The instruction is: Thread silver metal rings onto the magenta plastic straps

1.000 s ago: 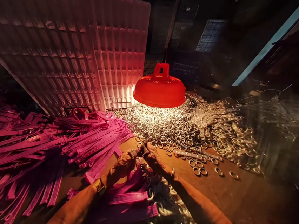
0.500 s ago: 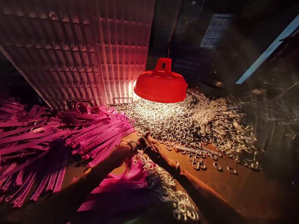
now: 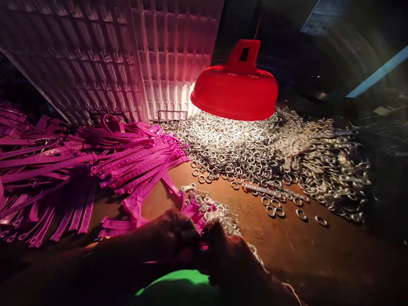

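Note:
Near the bottom centre, my left hand (image 3: 176, 237) and my right hand (image 3: 228, 251) are close together, both in deep shadow. Their fingers are closed around a small pinkish-red piece (image 3: 204, 245) between them; its shape is mostly hidden. Just beyond the hands lie pink straps (image 3: 194, 211) and a small heap of metal rings (image 3: 220, 212). To the left spreads a large pile of pink straps (image 3: 134, 160). A big heap of metal rings (image 3: 247, 152) lies at the back, under the lamp.
A red lamp (image 3: 234, 93) hangs low over the ring heap. A ribbed translucent panel (image 3: 92, 41) leans at the back left. Loose rings (image 3: 321, 221) are scattered on the brown table (image 3: 281, 247). Something green (image 3: 185, 277) shows below the hands.
Both hands have come back from the edge of the large ring heap toward my body, now with a pinkish-red piece visible between them. The view has tilted down and closer.

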A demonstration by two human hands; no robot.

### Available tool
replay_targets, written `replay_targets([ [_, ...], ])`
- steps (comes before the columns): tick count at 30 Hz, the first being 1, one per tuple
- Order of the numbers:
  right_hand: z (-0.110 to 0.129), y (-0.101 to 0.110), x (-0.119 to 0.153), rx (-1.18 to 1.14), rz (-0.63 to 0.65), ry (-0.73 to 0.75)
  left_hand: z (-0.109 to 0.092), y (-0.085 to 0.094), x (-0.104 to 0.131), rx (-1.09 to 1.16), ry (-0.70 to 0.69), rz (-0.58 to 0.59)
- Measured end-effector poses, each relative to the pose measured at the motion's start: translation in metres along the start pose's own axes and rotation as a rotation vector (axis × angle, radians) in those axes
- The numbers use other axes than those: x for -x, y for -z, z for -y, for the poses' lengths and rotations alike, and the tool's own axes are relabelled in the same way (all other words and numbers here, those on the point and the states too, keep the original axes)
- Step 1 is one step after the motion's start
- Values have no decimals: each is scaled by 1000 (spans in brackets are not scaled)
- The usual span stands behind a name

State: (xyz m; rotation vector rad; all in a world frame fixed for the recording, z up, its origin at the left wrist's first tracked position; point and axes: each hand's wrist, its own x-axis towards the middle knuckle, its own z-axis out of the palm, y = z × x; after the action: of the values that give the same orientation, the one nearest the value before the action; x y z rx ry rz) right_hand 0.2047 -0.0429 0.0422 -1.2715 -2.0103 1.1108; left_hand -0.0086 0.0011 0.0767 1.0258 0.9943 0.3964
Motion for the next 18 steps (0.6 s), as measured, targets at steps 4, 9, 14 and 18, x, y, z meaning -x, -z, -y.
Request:
replay_targets([
  [4,1,-5,7,-63,33,-56,13,-19,10,239,-1,-59],
  [9,3,-23,-8,-170,125,-73,20,-25,8,335,-36,-86],
  [14,21,-5,-20,-58,314,2,25,-25,1,416,-77,72],
  [18,30,13,-27,204,308,137,30,-24,-5,448,-70,21],
])
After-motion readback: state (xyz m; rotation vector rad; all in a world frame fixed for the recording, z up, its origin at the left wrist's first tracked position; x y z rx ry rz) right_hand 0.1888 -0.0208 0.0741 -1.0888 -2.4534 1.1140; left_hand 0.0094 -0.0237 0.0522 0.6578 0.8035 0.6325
